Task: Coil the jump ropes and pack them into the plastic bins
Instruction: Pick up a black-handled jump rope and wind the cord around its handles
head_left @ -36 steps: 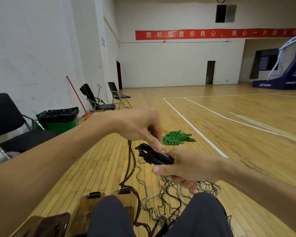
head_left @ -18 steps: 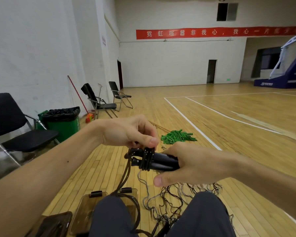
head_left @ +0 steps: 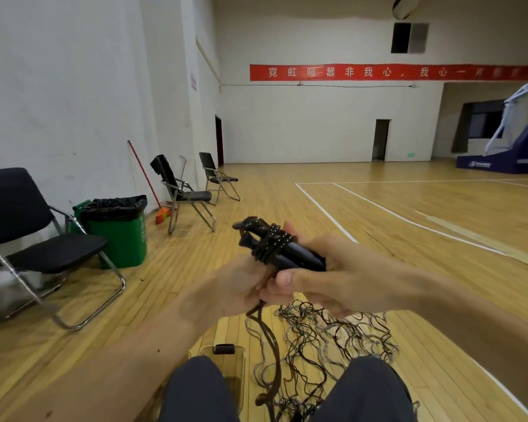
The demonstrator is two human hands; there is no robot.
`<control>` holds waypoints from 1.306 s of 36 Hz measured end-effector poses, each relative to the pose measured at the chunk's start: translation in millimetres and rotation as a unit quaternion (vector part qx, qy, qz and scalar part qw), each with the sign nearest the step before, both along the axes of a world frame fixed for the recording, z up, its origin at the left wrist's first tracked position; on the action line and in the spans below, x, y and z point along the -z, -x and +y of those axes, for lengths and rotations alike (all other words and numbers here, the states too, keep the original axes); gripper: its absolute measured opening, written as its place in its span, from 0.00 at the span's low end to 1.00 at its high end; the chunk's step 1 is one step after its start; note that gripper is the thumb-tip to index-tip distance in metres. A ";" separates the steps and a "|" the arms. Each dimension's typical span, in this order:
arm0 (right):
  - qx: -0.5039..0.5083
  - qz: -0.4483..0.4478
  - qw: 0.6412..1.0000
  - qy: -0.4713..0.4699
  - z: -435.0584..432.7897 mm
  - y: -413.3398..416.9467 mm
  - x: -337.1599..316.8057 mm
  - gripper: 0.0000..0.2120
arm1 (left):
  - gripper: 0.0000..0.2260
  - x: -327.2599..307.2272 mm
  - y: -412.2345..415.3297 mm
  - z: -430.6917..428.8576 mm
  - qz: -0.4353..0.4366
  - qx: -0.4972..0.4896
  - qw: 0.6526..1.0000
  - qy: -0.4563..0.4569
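Sports hall, varnished wooden floor point(head_left: 393, 239) with white court lines, and the winding goes on. The right hand point(head_left: 342, 278) clamps the pair of black plastic jump-rope handles point(head_left: 299, 255), thumb across the near side, fingers curled round them. The left hand point(head_left: 232, 287) was up over the handles a second ago. Now it is down beneath them, carrying the dark brown cord point(head_left: 276, 360) under for another turn. Its fingertips are hidden, but the cord runs out of its grip.

So the coil is growing, yet plenty of cord trails to the floor. The clear brown-tinted plastic bin point(head_left: 229, 357) waits just ahead of the left knee point(head_left: 195, 391).

In the way is a tangle of thin grey and black ropes point(head_left: 333, 339) right beside the trailing cord — a likely snag. A green waste bin point(head_left: 119, 236) and a black folding chair point(head_left: 28, 239) sit well off to the left.
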State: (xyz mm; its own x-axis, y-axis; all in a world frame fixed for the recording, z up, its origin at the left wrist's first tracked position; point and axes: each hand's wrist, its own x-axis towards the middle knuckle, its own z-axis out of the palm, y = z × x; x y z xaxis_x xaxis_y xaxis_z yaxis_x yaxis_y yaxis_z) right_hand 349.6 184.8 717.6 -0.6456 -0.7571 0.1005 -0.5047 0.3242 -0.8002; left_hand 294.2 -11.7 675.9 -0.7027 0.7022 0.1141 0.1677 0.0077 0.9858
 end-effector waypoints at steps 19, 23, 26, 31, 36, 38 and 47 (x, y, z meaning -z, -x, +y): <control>0.245 0.040 0.969 -0.003 25.1 46.3 22.2 0.13 | 0.15 15.0 -25.3 18.1 0.222 -0.206 0.929 0.213; 0.263 0.061 0.963 -0.023 20.9 49.9 28.7 0.14 | 0.13 15.6 -28.9 18.4 0.328 -0.222 0.867 0.304; 0.267 0.067 0.960 -0.045 18.9 49.2 27.9 0.14 | 0.11 6.1 -31.8 13.4 0.360 -0.210 0.835 0.359; 0.247 0.042 0.962 -0.113 16.1 45.6 23.3 0.14 | 0.12 -17.1 -37.5 12.6 0.450 -0.188 0.734 0.472; 0.226 -0.003 0.949 -0.221 8.9 38.6 18.0 0.17 | 0.11 -42.2 -43.1 11.1 0.474 -0.118 0.683 0.544; 0.211 -0.014 0.945 -0.249 5.7 34.9 15.8 0.17 | 0.11 -52.8 -44.8 11.8 0.479 -0.090 0.679 0.549; 0.133 0.010 0.942 -0.307 4.9 13.0 0.9 0.17 | 0.07 -73.7 -38.6 19.0 0.460 -0.014 0.768 0.445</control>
State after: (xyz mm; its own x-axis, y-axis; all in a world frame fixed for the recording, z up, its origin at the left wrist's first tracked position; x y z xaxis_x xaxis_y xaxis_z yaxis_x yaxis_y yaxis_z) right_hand 336.6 189.7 716.7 -0.8235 -0.4881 -0.2890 -0.3533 0.8399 -0.4120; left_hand 332.8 7.2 749.6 -0.6283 0.7761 0.0543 0.7780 0.6261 0.0530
